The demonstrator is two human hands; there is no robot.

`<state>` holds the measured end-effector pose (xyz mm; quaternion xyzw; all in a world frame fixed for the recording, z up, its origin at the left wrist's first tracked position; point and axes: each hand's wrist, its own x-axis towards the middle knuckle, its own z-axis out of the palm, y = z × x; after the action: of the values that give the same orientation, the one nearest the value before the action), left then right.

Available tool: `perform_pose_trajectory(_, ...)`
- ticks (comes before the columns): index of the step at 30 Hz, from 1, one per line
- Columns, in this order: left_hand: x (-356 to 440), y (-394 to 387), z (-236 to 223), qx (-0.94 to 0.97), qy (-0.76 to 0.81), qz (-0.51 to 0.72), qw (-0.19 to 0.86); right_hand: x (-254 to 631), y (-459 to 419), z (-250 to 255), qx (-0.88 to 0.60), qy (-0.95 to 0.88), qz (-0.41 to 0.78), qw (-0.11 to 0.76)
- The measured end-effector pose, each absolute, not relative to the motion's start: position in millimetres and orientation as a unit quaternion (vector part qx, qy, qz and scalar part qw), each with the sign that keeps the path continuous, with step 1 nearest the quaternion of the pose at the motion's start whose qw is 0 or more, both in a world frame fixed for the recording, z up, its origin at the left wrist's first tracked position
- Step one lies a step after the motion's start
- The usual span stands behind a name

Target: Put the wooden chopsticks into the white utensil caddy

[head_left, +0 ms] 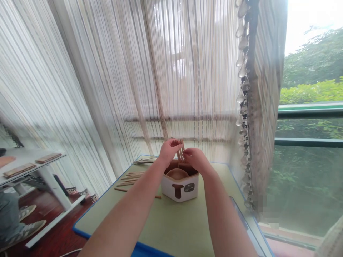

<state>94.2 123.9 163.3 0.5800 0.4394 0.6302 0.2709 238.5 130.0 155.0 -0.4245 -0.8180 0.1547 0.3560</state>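
Note:
A white holder box [181, 188] with a brown mark on its front stands in the middle of the green table [171, 225]. Upright wooden chopsticks [181, 152] stick out of its back part. My left hand [168, 151] is closed around the top of the bundle. My right hand [195, 159] pinches the same sticks from the right. A round brown lid or bowl [177, 174] sits in the box's front part.
Several loose wooden chopsticks [130, 178] lie on the table left of the box, with metal utensils [143, 161] farther back. String curtains hang behind. A white table [29, 164] and another person's shoes [25, 221] are at the left. A window is at right.

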Motion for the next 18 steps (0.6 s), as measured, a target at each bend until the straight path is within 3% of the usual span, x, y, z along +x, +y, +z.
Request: perform_pose_trajectory(18, 93.9, 120.5, 157.7, 0.523, 0.433, 0.627, 0.382, 240.8, 133.5, 153.5, -0.419, -0.842, 0.127, 0.315)
